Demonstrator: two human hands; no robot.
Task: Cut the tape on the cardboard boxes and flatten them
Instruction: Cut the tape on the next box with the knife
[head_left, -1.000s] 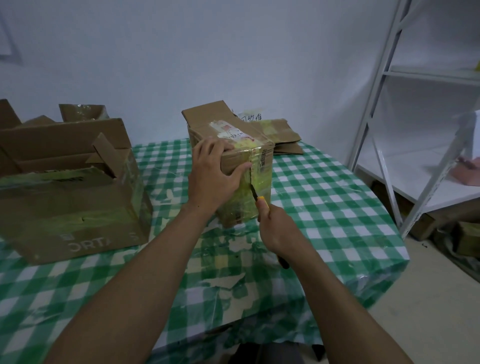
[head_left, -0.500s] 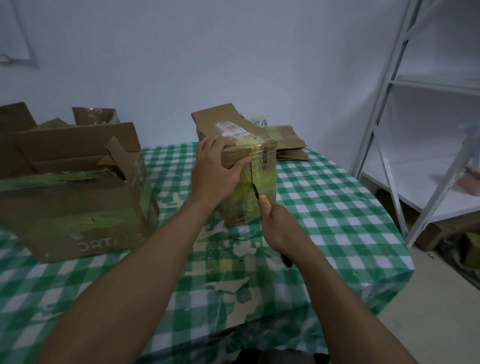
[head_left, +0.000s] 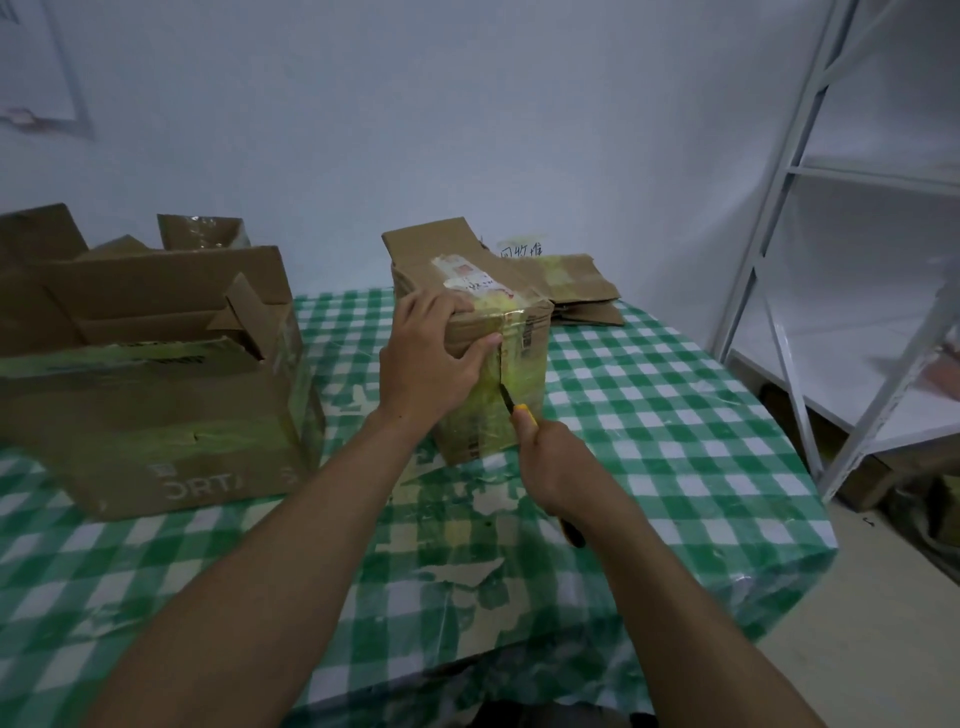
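A small taped cardboard box (head_left: 524, 364) stands in the middle of the table, a white label on its top and yellowish tape down its near face. My left hand (head_left: 428, 358) grips its upper near edge, fingers over the top and thumb on the front. My right hand (head_left: 558, 467) holds a yellow-handled utility knife (head_left: 511, 405), whose dark blade tip touches the vertical taped seam about halfway down the near face.
A large open cardboard box (head_left: 156, 395) sits at the left on the green checked tablecloth (head_left: 649, 441). Flattened cardboard (head_left: 576, 286) lies behind the small box by the wall. A white metal shelf rack (head_left: 779, 260) stands to the right, with cardboard on the floor beneath it.
The knife blade has slid a little lower along the box's front seam. My left hand keeps its grip on the box top. The view shifted slightly.
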